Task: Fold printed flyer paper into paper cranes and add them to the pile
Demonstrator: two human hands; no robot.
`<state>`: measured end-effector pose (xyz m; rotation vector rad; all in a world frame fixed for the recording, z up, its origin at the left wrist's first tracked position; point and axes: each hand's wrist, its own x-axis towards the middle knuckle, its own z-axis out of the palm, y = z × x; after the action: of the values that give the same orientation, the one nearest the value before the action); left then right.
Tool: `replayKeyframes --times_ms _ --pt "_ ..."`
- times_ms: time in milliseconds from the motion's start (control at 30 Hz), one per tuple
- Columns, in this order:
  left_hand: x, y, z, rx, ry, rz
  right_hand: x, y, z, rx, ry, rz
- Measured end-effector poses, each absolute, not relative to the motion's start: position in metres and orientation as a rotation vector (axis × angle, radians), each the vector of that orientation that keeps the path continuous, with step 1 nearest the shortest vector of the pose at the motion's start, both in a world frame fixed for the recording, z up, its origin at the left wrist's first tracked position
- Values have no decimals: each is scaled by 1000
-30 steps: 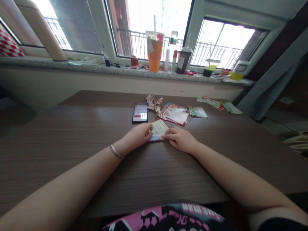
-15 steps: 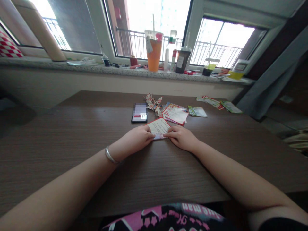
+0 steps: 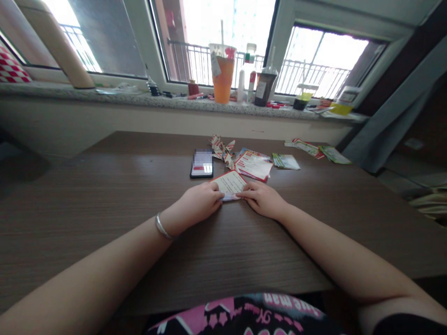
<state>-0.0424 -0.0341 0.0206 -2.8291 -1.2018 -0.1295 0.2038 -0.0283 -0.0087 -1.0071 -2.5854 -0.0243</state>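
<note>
Currently left hand (image 3: 199,200) and right hand (image 3: 262,200) are pressing fingers onto opposite edges of folded paper flyer (image 3: 229,184); any pinch is hidden. Flyer is lying on table (image 3: 104,209) just nearer than phone (image 3: 201,164), long axis running crosswise, corner pointing toward phone. Uneven pressure is risking sliding layers, skewed crease.

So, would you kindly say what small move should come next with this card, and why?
I'd probably have the right hand crease the doubled near edge of the red-bordered card while the left hand pins it, since both rest on the card and that edge seems folded over.
</note>
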Motion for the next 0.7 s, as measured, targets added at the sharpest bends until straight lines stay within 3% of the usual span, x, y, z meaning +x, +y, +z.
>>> replayKeyframes --times_ms 700 --pt "-34 -44 15 -2659 -1216 -113 202 -26 -10 -1009 -2478 111"
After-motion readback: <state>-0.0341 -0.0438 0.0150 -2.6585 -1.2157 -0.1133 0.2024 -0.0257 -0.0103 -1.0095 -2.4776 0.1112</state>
